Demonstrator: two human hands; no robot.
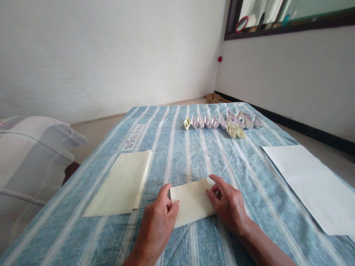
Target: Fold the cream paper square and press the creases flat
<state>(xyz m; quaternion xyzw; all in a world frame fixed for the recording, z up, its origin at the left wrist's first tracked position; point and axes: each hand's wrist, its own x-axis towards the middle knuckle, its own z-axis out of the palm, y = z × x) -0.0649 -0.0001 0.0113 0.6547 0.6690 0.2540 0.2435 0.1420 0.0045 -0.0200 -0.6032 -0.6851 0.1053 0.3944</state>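
A folded rectangle of cream paper (191,203) lies on the blue striped bedcover (183,159) close to me. My left hand (156,225) grips its left edge with curled fingers. My right hand (229,207) holds its right end, with the fingertips resting on top of the paper. Part of each end is hidden under the fingers. A larger folded cream sheet (119,184) lies to the left of my left hand, not touching it.
Several small folded paper boats (210,122) in cream and pale lilac stand in rows at the far end of the bed. A large white sheet (305,188) lies at the right. A striped pillow (30,166) sits at the left, and walls bound the far and right sides.
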